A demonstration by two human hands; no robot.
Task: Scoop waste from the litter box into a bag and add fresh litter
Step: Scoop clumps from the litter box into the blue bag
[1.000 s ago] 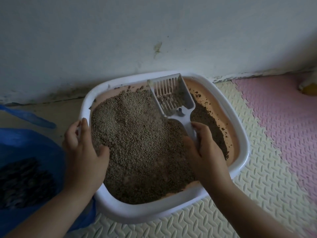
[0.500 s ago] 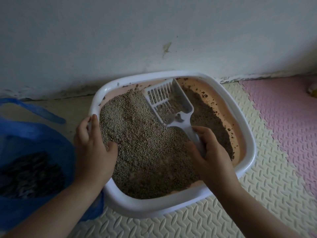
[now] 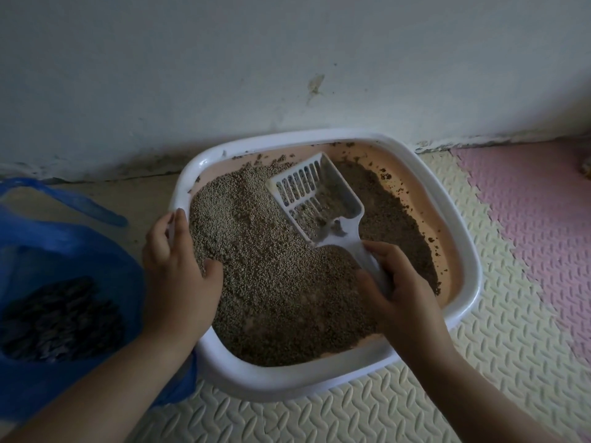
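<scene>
Right hand (image 3: 406,302) grip clamped on scoop (image 3: 316,199), left hand (image 3: 179,273) on litter box (image 3: 463,238) rim: a jerky lift could fling granules (image 3: 281,282) onto the mat (image 3: 499,330).

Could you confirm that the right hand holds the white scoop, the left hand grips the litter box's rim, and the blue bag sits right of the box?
Not quite: the head view shows the blue bag to the left of the litter box. The right hand holds the white scoop and the left hand grips the rim.
</scene>
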